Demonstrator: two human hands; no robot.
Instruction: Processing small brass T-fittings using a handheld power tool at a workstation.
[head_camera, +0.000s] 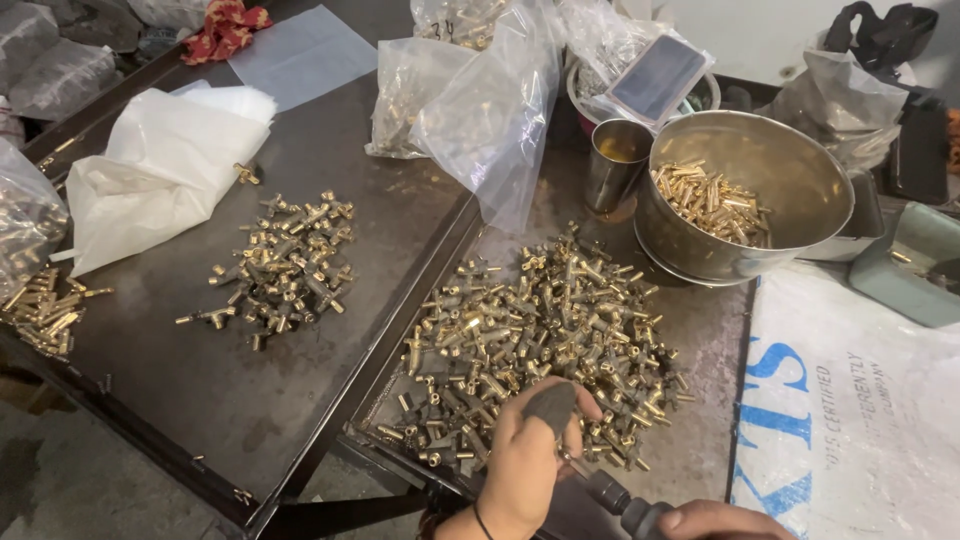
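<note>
Nearest the camera, the right hand (722, 521) enters at the bottom edge, closed round a dark cylindrical tool (622, 502) whose long axis runs up-left towards the left hand (530, 458). The left hand, thumb covered by a grey finger guard (550, 405), pinches a small brass fitting just at the tool's tip; the fitting itself is largely hidden. Both hands sit at the near edge of the large heap of brass fittings (545, 325) on the tabletop (250, 400). The left hand is nearer the heap, which lies directly ahead of it.

Gold-and-grey fittings (530, 340), silver bowl (790, 170), dark tray (700, 400).
</note>
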